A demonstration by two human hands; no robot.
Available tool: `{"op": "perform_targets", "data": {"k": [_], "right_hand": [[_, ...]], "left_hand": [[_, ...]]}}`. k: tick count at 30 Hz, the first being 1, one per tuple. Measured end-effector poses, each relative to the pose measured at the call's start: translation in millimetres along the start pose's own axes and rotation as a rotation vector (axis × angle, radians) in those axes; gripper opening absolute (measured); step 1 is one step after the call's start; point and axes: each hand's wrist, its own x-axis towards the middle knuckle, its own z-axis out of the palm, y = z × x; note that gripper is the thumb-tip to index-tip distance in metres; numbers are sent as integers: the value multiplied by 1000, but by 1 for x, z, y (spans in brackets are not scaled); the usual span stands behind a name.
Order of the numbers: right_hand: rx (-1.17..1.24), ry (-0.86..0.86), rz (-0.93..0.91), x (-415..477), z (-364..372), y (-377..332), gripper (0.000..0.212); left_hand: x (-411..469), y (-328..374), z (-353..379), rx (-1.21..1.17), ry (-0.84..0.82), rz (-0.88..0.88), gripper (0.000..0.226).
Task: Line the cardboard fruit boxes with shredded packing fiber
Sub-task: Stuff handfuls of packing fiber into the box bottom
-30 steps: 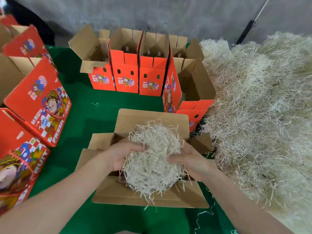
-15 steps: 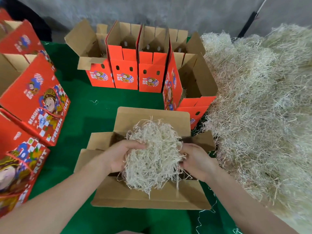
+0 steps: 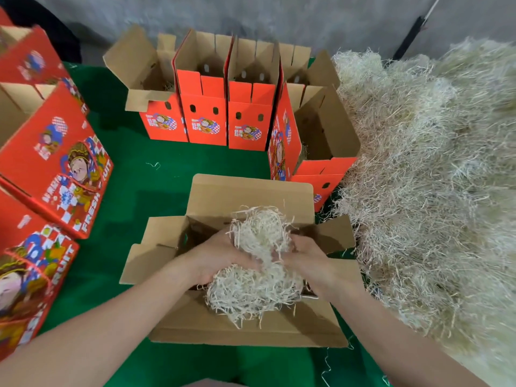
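An open cardboard fruit box point(image 3: 251, 191) lies in front of me on the green cloth, its brown flaps spread out. A wad of pale shredded fiber point(image 3: 257, 275) fills its opening and spills over the near flap. My left hand point(image 3: 217, 255) grips the wad from the left, fingers dug into it. From the right, my right hand point(image 3: 307, 258) grips the same wad. Both hands meet near the wad's middle, which looks squeezed narrow there. The box's inside is mostly hidden by fiber and hands.
A large heap of loose fiber point(image 3: 432, 177) fills the right side. Several upright red boxes point(image 3: 229, 118) stand open in a row behind, one more point(image 3: 310, 152) beside the heap. More red boxes point(image 3: 55, 163) lie at the left. Green cloth point(image 3: 156, 191) lies between them.
Both hands have moved closer together and pressed into the wad's middle, pinching it in. The wad sits lower in the box, with more spilling toward me.
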Motion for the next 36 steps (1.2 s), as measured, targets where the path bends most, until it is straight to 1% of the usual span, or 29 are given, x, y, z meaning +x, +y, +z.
{"op": "perform_targets", "data": {"k": [1, 3, 4, 5, 7, 8, 9, 10, 12, 14, 15, 17, 18, 20, 21, 22, 23, 24, 25, 26, 27, 28, 30, 32, 33, 35, 36], "right_hand": [[-20, 54, -11, 2, -3, 3, 25], [22, 169, 45, 1, -15, 7, 40], [74, 206, 72, 0, -20, 8, 48], [141, 235, 73, 0, -25, 11, 57], [327, 128, 58, 3, -25, 11, 76], [348, 44, 57, 4, -20, 7, 77], [312, -10, 76, 6, -13, 4, 66], [250, -36, 92, 10, -7, 6, 54], [67, -12, 110, 12, 1, 4, 40], [-15, 61, 113, 10, -7, 4, 23], [4, 104, 123, 9, -13, 4, 30], [37, 169, 128, 9, -29, 9, 66], [42, 181, 122, 7, -33, 9, 73], [42, 98, 86, 2, -33, 4, 82], [44, 48, 100, 1, -29, -1, 92], [40, -4, 111, 0, -27, -4, 104], [23, -44, 121, -1, -23, -7, 109], [-1, -75, 131, 0, -19, -8, 104], [-6, -105, 142, 4, -13, -10, 85], [-20, -112, 141, 9, -8, -9, 63], [-62, -64, 135, 13, -4, -8, 53], [-75, 1, 126, 17, -5, -6, 55], [-43, 103, 128, 19, -15, -2, 70], [-3, 152, 167, 18, -27, 3, 76], [-5, 162, 190, 18, -32, 6, 75], [-23, 160, 224, 16, -36, 5, 71], [-15, 145, 216, 15, -36, 3, 67]], "left_hand": [[-2, 3, -6, -48, 24, -17, 59], [-3, 3, -26, -169, 160, -94, 81], [-4, 2, -35, -223, 186, -115, 80], [-4, 0, -41, -272, 172, -134, 67], [-3, -2, -37, -300, 116, -191, 38], [-2, -2, -30, -287, 93, -211, 26], [0, -1, -22, -245, 86, -224, 17], [2, 0, -15, -185, 76, -221, 15], [5, 3, -5, -27, 105, -203, 19], [2, 6, -10, 44, 175, -158, 23], [-1, 7, -16, 43, 216, -138, 26], [-6, 8, -29, 47, 283, -115, 39], [-6, 8, -34, 59, 291, -104, 43], [-1, 6, -38, 80, 280, -69, 61], [3, 5, -37, 91, 259, -49, 69], [7, 4, -34, 117, 225, -40, 73], [9, 4, -29, 144, 192, -44, 73], [11, 4, -23, 152, 170, -55, 68], [11, 4, -20, 124, 159, -69, 59], [11, 5, -19, 66, 138, -100, 54], [10, 6, -20, -18, 107, -130, 54], [9, 6, -25, -119, 84, -138, 57], [5, 4, -41, -287, 112, -97, 59], [0, 0, -56, -342, 166, -84, 49], [-4, -3, -59, -349, 155, -93, 40], [-7, -8, -62, -438, 19, -63, 25], [-7, -9, -64, -500, -60, -13, 24]]}}
